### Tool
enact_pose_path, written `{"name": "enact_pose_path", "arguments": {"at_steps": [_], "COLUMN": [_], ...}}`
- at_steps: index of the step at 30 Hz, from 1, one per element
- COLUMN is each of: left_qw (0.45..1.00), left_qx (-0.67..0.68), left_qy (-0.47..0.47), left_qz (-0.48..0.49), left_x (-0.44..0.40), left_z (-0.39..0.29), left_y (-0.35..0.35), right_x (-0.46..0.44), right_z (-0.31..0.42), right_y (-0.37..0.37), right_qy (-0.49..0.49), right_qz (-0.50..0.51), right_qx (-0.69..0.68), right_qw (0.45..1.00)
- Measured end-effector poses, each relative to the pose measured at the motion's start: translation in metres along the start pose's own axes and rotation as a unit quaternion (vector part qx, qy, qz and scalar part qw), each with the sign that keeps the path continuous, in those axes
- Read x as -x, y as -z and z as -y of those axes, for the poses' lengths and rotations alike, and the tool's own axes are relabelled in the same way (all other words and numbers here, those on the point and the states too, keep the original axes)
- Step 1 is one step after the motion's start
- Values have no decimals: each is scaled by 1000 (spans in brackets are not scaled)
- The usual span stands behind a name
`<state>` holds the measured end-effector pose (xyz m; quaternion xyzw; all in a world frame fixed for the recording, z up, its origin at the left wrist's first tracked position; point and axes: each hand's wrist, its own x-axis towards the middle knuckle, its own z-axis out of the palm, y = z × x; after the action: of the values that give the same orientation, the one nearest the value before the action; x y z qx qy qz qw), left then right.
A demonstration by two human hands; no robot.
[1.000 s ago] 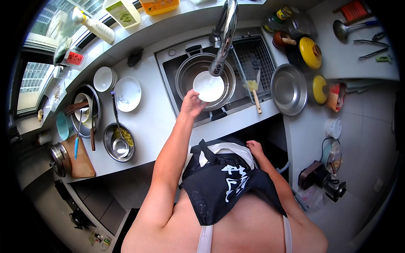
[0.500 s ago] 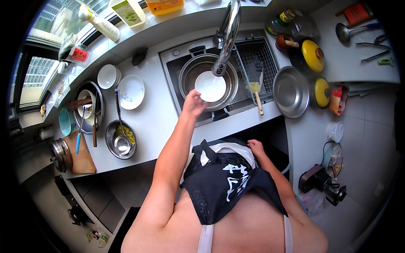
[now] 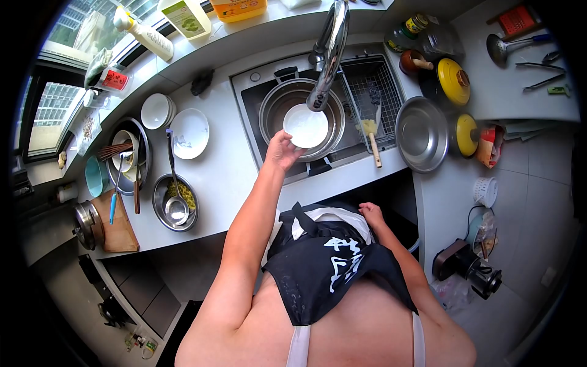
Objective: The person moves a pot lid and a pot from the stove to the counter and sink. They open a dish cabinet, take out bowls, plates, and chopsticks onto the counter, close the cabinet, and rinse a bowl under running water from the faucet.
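My left hand (image 3: 282,150) grips the lower left rim of a white bowl (image 3: 306,126) under the faucet spout (image 3: 317,99). Beneath the bowl, a metal pot (image 3: 267,116) with black handles sits in the sink (image 3: 249,98). At the edge of my black apron (image 3: 318,269), my right hand (image 3: 371,214) hangs with its fingers loosely curled; whether they hold anything is hidden. A wooden-handled brush (image 3: 374,147) lies to the right of the pot, across the sink's front edge.
On the left counter stand stacked bowls (image 3: 156,111), a plate (image 3: 189,133), a steel bowl with a ladle (image 3: 160,208) and a cutting board (image 3: 121,232). To the right are a metal basin (image 3: 422,134), yellow lids (image 3: 452,81) and a coffee-brown appliance (image 3: 449,258).
The whole view has shifted slightly since a second ago. The white bowl stays in my left hand under the faucet, with hardly any movement.
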<state>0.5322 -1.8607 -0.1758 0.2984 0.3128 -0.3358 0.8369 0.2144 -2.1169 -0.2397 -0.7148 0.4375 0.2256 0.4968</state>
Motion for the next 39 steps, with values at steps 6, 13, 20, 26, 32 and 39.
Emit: {"name": "enact_pose_path", "arguments": {"at_steps": [6, 13, 20, 26, 32, 39], "left_qw": [1000, 999, 1000, 1000, 999, 999], "left_qx": [3, 28, 20, 25, 31, 34], "left_qy": [1, 12, 3, 5, 10, 11], "left_qz": [-1, 12, -7, -6, -11, -5], "left_x": [0, -6, -1, -1, -1, -3], "left_z": [1, 3, 4, 4, 3, 3], "left_y": [2, 9, 4, 3, 1, 2], "right_x": [-2, 3, 10, 3, 3, 6], "right_z": [-3, 5, 14, 4, 3, 13], "right_y": [-2, -2, -2, -4, -4, -3], "right_qy": [15, 29, 11, 24, 35, 2], "right_qz": [-4, -12, -10, -15, -19, -7], "right_qx": [10, 30, 16, 10, 15, 19], "right_qw": [1000, 999, 1000, 1000, 999, 1000]}}
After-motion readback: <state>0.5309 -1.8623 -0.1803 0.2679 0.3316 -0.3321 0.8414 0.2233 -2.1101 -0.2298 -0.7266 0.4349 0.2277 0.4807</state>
